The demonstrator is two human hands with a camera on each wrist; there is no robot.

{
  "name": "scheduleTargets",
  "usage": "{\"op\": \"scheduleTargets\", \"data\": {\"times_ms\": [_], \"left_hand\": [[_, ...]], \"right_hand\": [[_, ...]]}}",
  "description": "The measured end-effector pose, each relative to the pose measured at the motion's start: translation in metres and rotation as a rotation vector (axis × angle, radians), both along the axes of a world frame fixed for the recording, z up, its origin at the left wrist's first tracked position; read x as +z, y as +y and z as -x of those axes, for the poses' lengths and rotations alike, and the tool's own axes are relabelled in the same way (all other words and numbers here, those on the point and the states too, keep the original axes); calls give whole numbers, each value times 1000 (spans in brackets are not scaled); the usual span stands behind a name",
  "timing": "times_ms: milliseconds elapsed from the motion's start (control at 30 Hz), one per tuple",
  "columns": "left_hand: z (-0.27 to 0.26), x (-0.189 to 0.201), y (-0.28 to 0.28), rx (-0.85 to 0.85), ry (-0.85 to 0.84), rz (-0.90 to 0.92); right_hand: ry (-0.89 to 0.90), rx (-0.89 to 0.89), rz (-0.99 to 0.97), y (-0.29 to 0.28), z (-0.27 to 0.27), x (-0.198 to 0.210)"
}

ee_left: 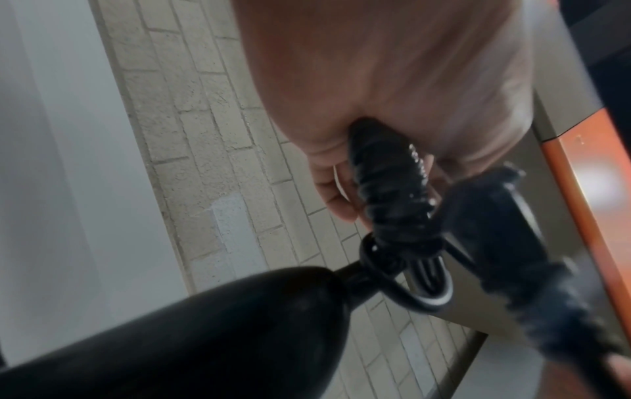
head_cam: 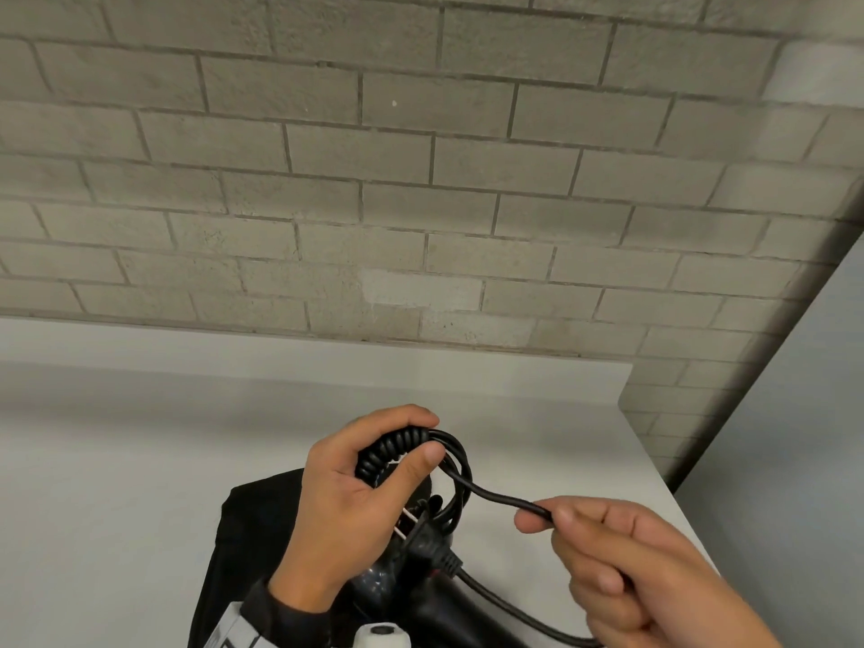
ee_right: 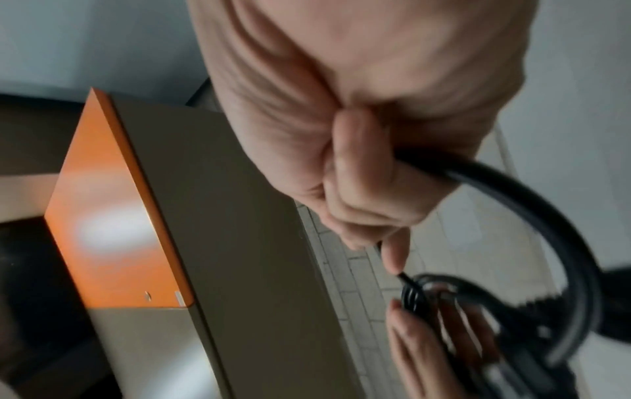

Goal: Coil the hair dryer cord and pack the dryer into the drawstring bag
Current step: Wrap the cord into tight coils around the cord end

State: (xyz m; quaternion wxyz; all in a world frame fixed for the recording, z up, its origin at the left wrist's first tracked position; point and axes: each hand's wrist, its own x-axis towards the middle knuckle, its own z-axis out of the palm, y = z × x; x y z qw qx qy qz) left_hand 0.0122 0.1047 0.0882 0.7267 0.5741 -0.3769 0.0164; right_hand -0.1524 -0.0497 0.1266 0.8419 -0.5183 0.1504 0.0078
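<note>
My left hand is raised over the table and grips a bundle of spiral black cord, with a few plain loops hanging from it. From those loops a straight run of cord leads to my right hand, which pinches it between thumb and fingers; the cord passes on through that fist. The plug dangles under the loops. Below lies the black hair dryer on the black drawstring bag. The left wrist view shows the coil in my palm; the right wrist view shows the cord leaving my fist.
A white table runs along a grey brick wall; its right edge drops off close to my right hand. A small white object sits at the bottom edge. An orange-edged panel shows in the wrist views.
</note>
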Motion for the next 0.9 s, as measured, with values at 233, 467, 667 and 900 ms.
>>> {"op": "scheduleTargets", "data": {"times_ms": [233,467,667,900], "left_hand": [[-2,1,2,31,-25,-66],[-2,2,5,63,-133,-197],[-1,2,6,55,-160,-267],[5,5,5,48,-158,-211]], "right_hand": [[-18,-92,730,-9,-9,13],[-288,-164,1433,-5,-14,4],[-526,-283,1547,-6,-21,3],[-637,-424,1456,-3,-42,12]]}}
